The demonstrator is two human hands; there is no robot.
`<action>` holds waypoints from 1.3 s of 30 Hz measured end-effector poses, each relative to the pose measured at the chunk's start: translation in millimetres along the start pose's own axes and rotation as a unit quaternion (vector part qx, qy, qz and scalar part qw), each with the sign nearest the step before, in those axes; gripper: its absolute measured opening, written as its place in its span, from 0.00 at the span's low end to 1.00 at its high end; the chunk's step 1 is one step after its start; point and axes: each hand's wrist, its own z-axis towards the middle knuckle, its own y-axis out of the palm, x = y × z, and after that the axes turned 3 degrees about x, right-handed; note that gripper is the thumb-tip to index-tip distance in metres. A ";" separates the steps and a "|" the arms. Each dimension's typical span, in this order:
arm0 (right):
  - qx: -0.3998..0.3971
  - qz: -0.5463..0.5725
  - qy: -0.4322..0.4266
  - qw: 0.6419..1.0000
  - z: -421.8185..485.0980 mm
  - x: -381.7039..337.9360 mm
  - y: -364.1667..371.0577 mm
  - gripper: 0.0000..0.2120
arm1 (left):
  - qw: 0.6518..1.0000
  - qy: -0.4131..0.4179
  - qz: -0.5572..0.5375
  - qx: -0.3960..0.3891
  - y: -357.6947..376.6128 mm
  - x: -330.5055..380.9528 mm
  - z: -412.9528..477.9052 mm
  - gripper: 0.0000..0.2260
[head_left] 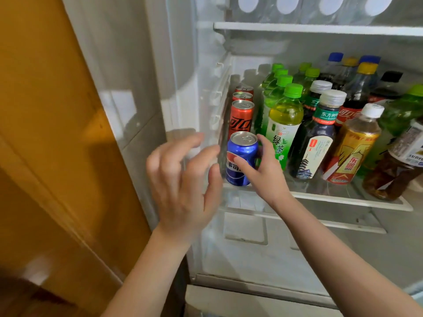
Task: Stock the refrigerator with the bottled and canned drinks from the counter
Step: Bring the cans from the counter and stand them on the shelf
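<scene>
Both bare forearms reach up from the lower frame. The left hand (183,179), mid-frame, is blurred, fingers loosely spread, holding nothing. The right hand (265,172), just right of it, grips a can (240,156).

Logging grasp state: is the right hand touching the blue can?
Touching. In the head view the right hand lays its thumb across the front of the blue can, fingers curled round its right side.
</scene>
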 end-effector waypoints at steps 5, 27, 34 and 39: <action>0.017 -0.008 0.008 1.000 -5.1 1.2 8.0 0.34 | 0.998 -0.054 -0.021 0.020 14.8 -11.1 5.9 0.27; 0.134 -0.177 0.084 0.972 -16.5 15.2 42.2 0.32 | 0.960 -0.250 -0.127 -0.022 26.7 -20.9 -24.6 0.36; 0.128 -0.249 0.092 0.956 -6.5 17.2 48.4 0.31 | 0.962 -0.240 -0.128 -0.014 24.9 -18.4 -23.0 0.35; 0.109 -0.245 0.101 0.958 -2.9 19.7 48.3 0.33 | 0.961 -0.252 -0.113 -0.020 26.0 -20.7 -24.7 0.38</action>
